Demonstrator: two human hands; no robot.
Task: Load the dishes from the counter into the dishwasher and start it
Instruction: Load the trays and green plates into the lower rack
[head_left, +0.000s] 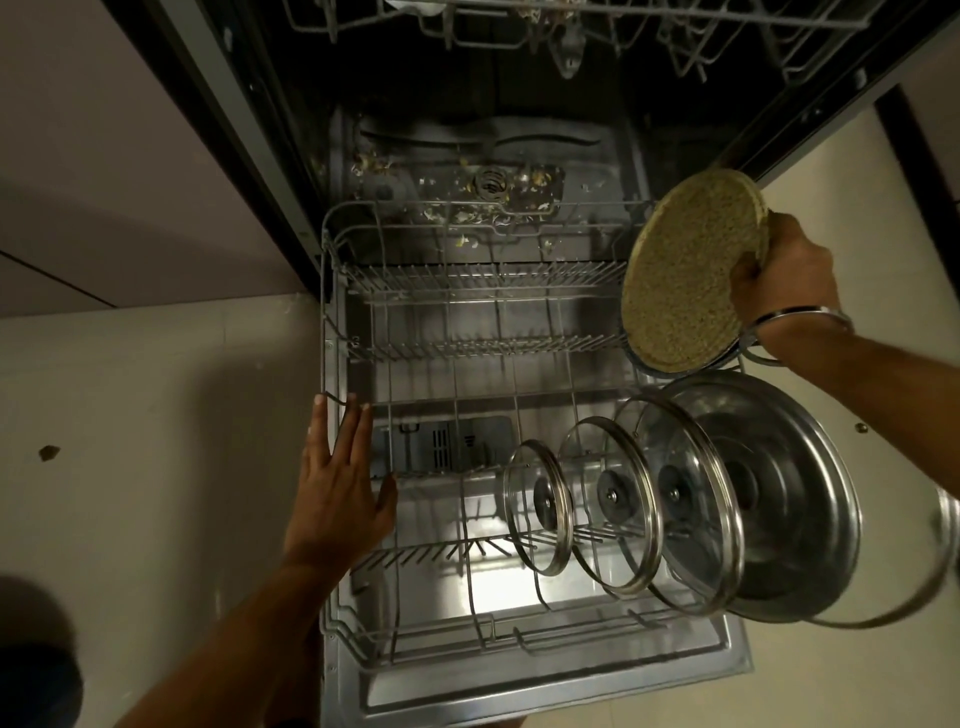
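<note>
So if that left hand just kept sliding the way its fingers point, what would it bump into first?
Probably the lower rack itself: the left hand lies flat with fingertips at the rack's left rim, pointing along it toward the dishwasher's dark interior. Depth is hard to judge here.

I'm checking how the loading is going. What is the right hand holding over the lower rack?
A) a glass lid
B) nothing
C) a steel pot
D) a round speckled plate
D: the right hand grips a round speckled plate by its edge above the right side of the lower rack, while the glass lids already stand in the rack.
</note>
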